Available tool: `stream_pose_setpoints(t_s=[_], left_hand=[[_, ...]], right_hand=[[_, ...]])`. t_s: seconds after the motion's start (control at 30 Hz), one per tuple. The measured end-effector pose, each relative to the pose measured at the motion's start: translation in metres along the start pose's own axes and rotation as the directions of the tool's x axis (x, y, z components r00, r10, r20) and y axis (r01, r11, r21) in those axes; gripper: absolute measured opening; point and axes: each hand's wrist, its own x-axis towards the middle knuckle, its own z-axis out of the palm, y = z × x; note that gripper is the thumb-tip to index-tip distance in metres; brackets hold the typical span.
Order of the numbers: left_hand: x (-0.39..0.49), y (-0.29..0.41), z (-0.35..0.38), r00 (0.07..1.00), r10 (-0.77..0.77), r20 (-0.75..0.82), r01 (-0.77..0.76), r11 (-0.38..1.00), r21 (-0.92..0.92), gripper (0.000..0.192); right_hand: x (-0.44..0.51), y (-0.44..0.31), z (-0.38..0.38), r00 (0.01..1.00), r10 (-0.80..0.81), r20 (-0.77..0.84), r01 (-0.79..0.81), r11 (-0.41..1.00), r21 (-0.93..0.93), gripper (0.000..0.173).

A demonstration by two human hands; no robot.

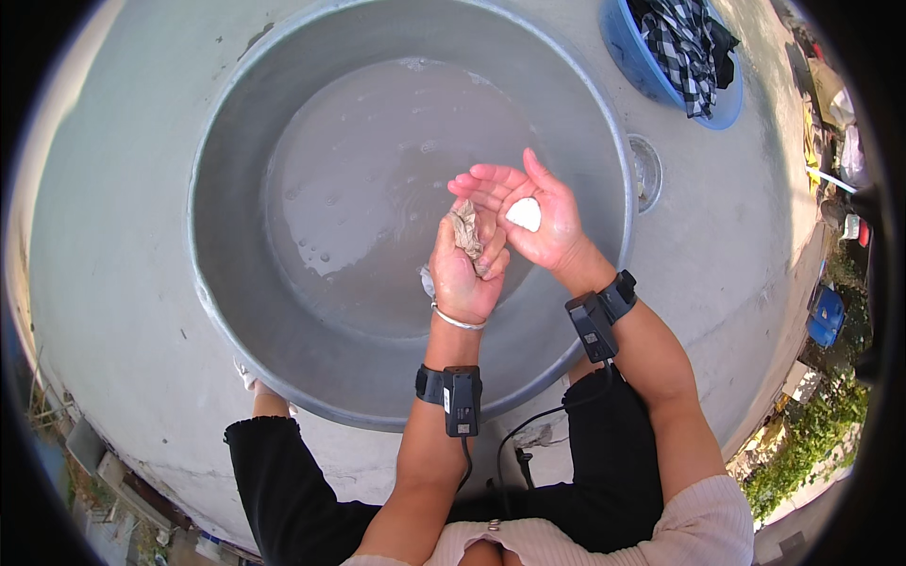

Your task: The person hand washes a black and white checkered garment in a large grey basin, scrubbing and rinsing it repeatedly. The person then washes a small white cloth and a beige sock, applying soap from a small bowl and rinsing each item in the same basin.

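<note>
Both my hands are over a large round grey metal basin (212,233) with cloudy, lightly bubbled water (354,177) in its bottom. My left hand (463,265) is closed around a crumpled, wet-looking beige cloth (465,228). A pale bit of fabric (427,281) pokes out on the outer side of that fist. Palm up and fingers stretched, my right hand (552,216) carries a small white piece, apparently soap (524,214). The two hands meet at the fingers, the left one partly covering the right fingers.
A blue plastic basin (637,64) with black-and-white checked clothing (676,53) stands at upper right. Beside the metal rim sits a small clear bowl (649,175). Cables (527,424) run from the black wrist devices. Plants (807,439) and assorted items line the right edge.
</note>
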Motion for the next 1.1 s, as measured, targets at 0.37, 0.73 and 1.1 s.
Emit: stream_pose_setpoints(t_s=[0.37, 0.73, 1.1], left_hand=[[0.008, 0.003, -0.005, 0.989, 0.117, -0.086, -0.074, 0.918, 0.389, 0.028], [0.001, 0.011, 0.0, 0.986, 0.101, -0.132, -0.033, 0.899, 0.438, 0.037], [-0.01, 0.033, -0.015, 0.867, 0.412, 0.282, -0.491, 0.805, 0.333, 0.03]], right_hand=[[-0.081, -0.14, -0.058, 0.545, -0.835, -0.073, -0.037, 0.063, -0.997, 0.045], [-0.016, 0.022, 0.048, 0.82, -0.431, 0.376, 0.261, -0.304, -0.916, 0.023], [0.018, 0.086, 0.064, 0.835, -0.33, 0.44, 0.451, -0.049, -0.891, 0.028]])
